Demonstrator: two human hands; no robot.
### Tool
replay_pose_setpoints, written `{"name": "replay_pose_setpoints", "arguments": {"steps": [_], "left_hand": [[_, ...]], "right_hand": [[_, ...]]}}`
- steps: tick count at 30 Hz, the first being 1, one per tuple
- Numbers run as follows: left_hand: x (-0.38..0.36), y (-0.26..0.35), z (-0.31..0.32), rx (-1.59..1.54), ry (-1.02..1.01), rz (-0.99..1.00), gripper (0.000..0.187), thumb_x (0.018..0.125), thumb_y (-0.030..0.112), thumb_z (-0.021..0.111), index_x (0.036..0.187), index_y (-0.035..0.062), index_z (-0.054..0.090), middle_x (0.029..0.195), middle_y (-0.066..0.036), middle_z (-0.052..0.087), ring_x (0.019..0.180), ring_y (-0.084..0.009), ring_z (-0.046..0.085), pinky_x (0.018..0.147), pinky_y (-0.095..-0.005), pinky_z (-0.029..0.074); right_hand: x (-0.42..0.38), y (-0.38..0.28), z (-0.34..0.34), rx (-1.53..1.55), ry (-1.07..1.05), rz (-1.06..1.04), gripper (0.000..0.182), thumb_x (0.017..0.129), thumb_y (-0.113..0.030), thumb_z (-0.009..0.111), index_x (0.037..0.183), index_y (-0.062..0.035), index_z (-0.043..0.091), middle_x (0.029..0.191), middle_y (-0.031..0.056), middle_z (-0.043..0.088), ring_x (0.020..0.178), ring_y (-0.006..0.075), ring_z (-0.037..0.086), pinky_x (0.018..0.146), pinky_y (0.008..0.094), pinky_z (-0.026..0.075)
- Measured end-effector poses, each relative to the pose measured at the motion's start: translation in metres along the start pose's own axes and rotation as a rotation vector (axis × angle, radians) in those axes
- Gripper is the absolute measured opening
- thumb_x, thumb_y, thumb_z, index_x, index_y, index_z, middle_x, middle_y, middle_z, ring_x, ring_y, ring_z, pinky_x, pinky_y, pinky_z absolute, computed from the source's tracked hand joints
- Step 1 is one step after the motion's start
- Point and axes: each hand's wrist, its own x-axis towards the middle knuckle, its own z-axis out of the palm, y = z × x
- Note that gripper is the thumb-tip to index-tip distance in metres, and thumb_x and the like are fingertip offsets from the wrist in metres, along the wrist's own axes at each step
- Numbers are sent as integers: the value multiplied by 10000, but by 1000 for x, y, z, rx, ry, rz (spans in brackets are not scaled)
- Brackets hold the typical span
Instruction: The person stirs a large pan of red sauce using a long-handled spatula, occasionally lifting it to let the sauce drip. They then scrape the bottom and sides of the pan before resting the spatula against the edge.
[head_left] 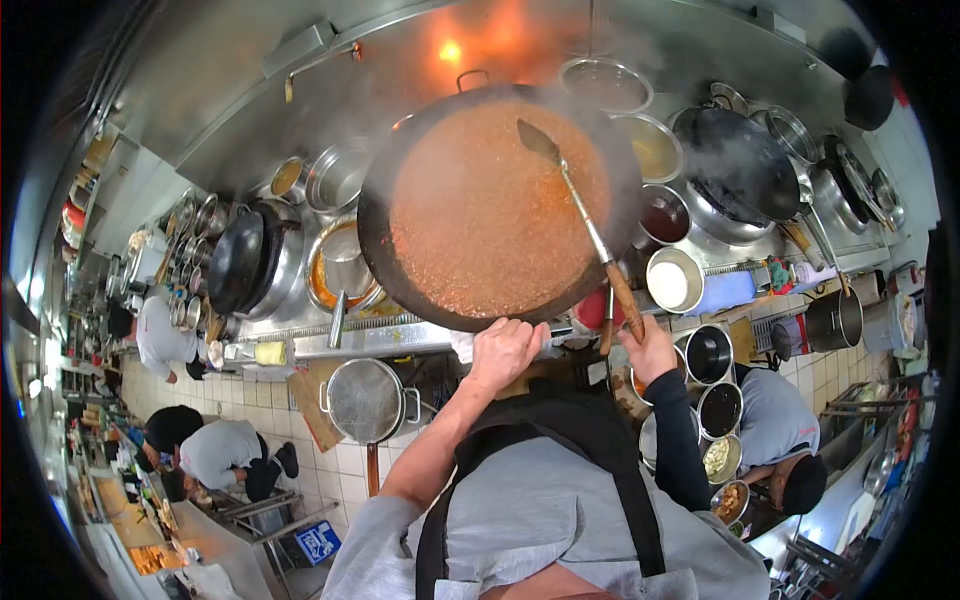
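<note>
At stove: left hand [503,350] clenched on wok [500,205] rim; right hand [650,348] grip tight round ladle [585,220] handle (bowl in sauce).

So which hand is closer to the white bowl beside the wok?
Right. The right hand grips the ladle handle, just below-left of the white bowl. The left hand holds the wok rim, farther left.

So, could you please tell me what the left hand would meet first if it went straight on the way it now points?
The left hand already grips the near rim of the large wok. Going straight on, it would probably pass over the rim into the orange-brown sauce, though depth is hard to judge.
</note>
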Motion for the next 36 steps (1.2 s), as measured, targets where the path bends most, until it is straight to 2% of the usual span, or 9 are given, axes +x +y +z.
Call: {"name": "replay_pose_setpoints", "arguments": {"steps": [3, 7, 12, 18, 22, 27, 32, 33, 36], "left_hand": [[-1, 1, -1, -20, 0, -5, 295, 932, 170, 807, 719, 95, 618, 693, -97, 632, 653, -321, 656, 598, -437, 531], [2, 4, -5, -27, -25, -39, 288, 949, 188, 793, 731, 90, 633, 703, -98, 642, 654, -320, 657, 601, -443, 532], [5, 8, -9, -33, -37, -74, 284, 965, 205, 778, 744, 85, 646, 708, -99, 648, 667, -318, 661, 604, -450, 531], [2, 8, -13, -63, -68, -103, 351, 1000, 256, 772, 731, 66, 647, 707, -127, 683, 674, -339, 694, 620, -469, 565], [6, 9, -15, -60, -116, -112, 372, 1013, 277, 763, 727, 68, 650, 703, -140, 691, 677, -349, 709, 618, -479, 574], [10, 4, -14, -75, -127, -111, 389, 1010, 296, 762, 709, 84, 637, 680, -135, 670, 660, -340, 699, 610, -470, 567], [8, 3, -11, -73, -96, -105, 311, 966, 227, 773, 735, 70, 636, 694, -129, 662, 662, -348, 687, 607, -472, 557], [8, 3, -11, -70, -88, -105, 311, 962, 225, 777, 733, 70, 635, 692, -126, 659, 664, -345, 687, 606, -470, 556], [9, 5, -12, -43, -50, -102, 382, 994, 283, 782, 702, 93, 626, 668, -108, 645, 641, -319, 677, 591, -446, 549]], "right_hand": [[-12, -4, -4, 10, -12, 24, 349, 977, -323, 776, 1092, -27, 632, 909, 312, 726, 917, 549, 698, 786, 594, 539], [-19, -15, -15, 67, -21, 28, 373, 1021, -368, 732, 1094, -17, 631, 902, 307, 725, 904, 546, 696, 781, 601, 534], [-9, 3, 10, 56, 11, 8, 416, 1064, -426, 677, 1107, -16, 627, 890, 302, 722, 891, 544, 695, 767, 596, 528], [-14, -14, -5, 83, 49, -22, 395, 1080, -407, 657, 1123, -18, 605, 874, 303, 716, 881, 543, 694, 759, 609, 514], [-6, 9, 7, -27, -36, 55, 375, 1078, -388, 666, 1124, -19, 610, 876, 305, 711, 883, 549, 691, 770, 605, 519], [2, -8, -16, 51, -47, -40, 361, 1071, -358, 677, 1140, -8, 619, 895, 304, 713, 898, 546, 693, 771, 586, 526], [26, -46, -36, 136, -83, -128, 319, 1062, -292, 684, 1144, 10, 625, 896, 301, 707, 911, 549, 681, 781, 567, 528], [36, -45, -33, 90, -93, -189, 330, 1064, -278, 677, 1126, 40, 612, 831, 273, 695, 795, 482, 711, 732, 537, 540], [60, -67, -34, 230, -409, -38, 323, 1077, -273, 662, 1104, 44, 606, 753, 191, 670, 609, 321, 699, 573, 453, 535]]}}
